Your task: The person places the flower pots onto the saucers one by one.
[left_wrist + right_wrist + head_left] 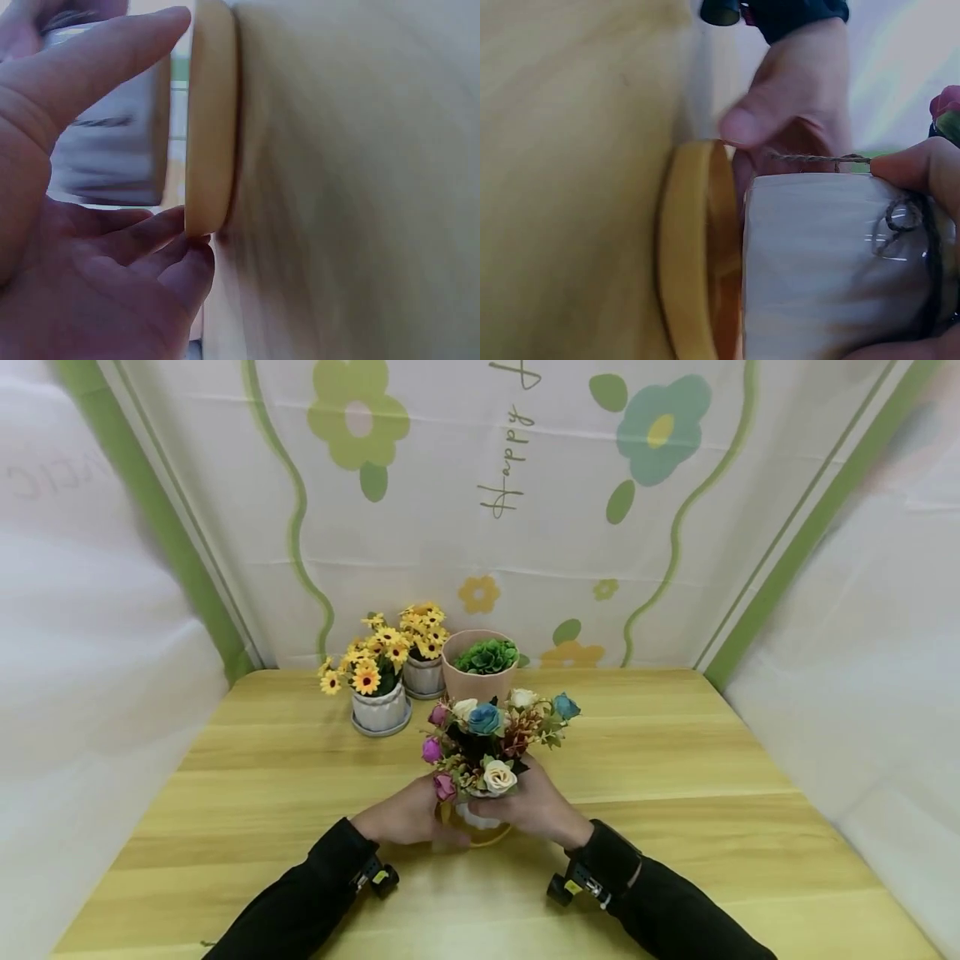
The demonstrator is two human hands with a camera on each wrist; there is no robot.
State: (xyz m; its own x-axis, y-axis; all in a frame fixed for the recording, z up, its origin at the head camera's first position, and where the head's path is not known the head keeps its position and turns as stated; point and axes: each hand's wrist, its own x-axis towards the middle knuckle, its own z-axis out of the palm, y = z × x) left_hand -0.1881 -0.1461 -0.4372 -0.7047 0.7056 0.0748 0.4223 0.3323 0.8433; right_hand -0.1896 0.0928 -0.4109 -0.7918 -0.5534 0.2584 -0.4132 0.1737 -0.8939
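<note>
White ceramic, wound with a thin brown twine [821,158], makes up the small pot [832,270] that both hands clasp. It stands on a yellow saucer [694,255] resting on the wooden table [675,760]. From the pot rises a mixed bouquet [491,739] of blue, cream and purple roses.

The left hand [405,814] wraps the pot's left side, thumb laid along the wall and fingers [161,240] curling under to touch the saucer's edge. The right hand [536,806] clamps the pot's right side, with one fingertip [919,165] pressing on the twine. The two hands sit close together, parted only by the pot between them. Black sleeves cover both forearms, each with a small camera strapped at the wrist.

Beyond the pot, toward the table's far edge, stands a pink pot [478,670] holding a green succulent. Just left of the pink pot are two ribbed white pots of yellow daisies, one [424,675] near it and another [380,706] further left on a grey saucer. Behind these hangs a white cloth backdrop [525,485] printed with green flowers and wavy lines.
</note>
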